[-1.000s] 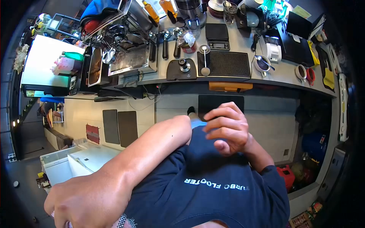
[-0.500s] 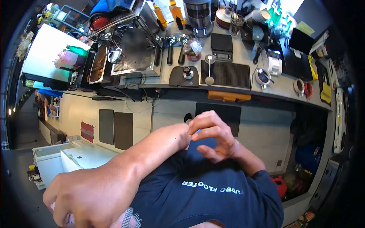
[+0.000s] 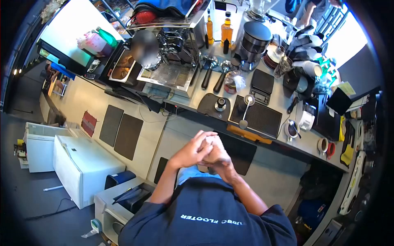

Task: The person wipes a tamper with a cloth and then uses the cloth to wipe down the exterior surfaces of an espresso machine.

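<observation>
My left hand [image 3: 191,152] and my right hand [image 3: 223,169] are together in front of my body, just below the counter edge. Between them is a pale, pinkish cloth-like bundle [image 3: 216,148]. The fingers of my left hand curl over its left side and top, while my right hand holds it from below, its fingers largely hidden. Nearest on the counter above are a tamper [image 3: 220,104] on a dark mat [image 3: 208,107] and a long-handled spoon [image 3: 243,123] across a black drip mat [image 3: 262,119].
An espresso machine [image 3: 172,74], portafilters [image 3: 209,74], a grinder [image 3: 252,43], a scale [image 3: 261,87] and cups [image 3: 291,130] stand on the counter [image 3: 188,102]. A white chest [image 3: 88,164] is at lower left. Another person [image 3: 314,12] is at the top right.
My left hand has come from the lower left, close to the camera, to meet my right hand at the middle. The bundle now shows between both hands. The view has turned and shifted.
</observation>
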A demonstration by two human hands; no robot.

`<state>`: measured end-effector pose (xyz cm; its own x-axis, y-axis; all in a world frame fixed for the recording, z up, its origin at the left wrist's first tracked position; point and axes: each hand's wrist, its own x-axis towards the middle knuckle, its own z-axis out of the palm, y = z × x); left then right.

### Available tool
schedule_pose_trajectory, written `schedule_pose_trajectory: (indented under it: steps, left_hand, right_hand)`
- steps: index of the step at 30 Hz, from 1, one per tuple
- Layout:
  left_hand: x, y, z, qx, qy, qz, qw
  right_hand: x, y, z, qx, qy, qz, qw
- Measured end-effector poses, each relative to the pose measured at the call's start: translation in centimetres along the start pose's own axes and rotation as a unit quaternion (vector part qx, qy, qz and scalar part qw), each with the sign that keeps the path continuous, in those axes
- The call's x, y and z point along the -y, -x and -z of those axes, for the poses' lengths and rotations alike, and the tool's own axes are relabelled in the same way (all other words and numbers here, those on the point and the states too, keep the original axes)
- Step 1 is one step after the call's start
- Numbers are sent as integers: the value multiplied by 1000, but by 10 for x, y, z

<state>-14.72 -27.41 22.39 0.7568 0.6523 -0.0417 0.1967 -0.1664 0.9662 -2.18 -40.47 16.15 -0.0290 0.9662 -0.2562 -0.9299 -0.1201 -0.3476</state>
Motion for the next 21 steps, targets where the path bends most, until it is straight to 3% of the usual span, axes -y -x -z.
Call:
schedule_pose_trajectory:
  steps: [1,5,10,12,13,15,16,18,21]
  left_hand:
    - [14,2,2,-2,2,-3,1000]
    - [55,6,19,-78,20,9,997]
    - [68,10,94,-100,-29,10,994]
    - [87,16,126,-81,-18,48,995]
    - [99,18,143,-71,-11,88,994]
    - [119,21,179,-46,-1,168,985]
    - [125,18,197,-32,-2,158,987]
    - [139,13,228,-32,-28,133,990]
    - [154,21,256,-28,-45,118,992]
  right_hand:
    - [-2,-9,-6,1,4,0,1000]
    - [-18,-40,-37,-122,266,73,953]
    - [-34,-104,-16,-171,351,41,920]
    - [-35,-137,-29,-213,357,193,889]
    - [-34,-157,-33,-224,352,206,885]
    - [-34,-193,-34,-343,347,339,805]
    - [-30,-207,-39,-341,356,367,789]
    - [-24,-238,-47,-345,366,402,765]
    - [-40,-279,-45,-389,386,345,762]
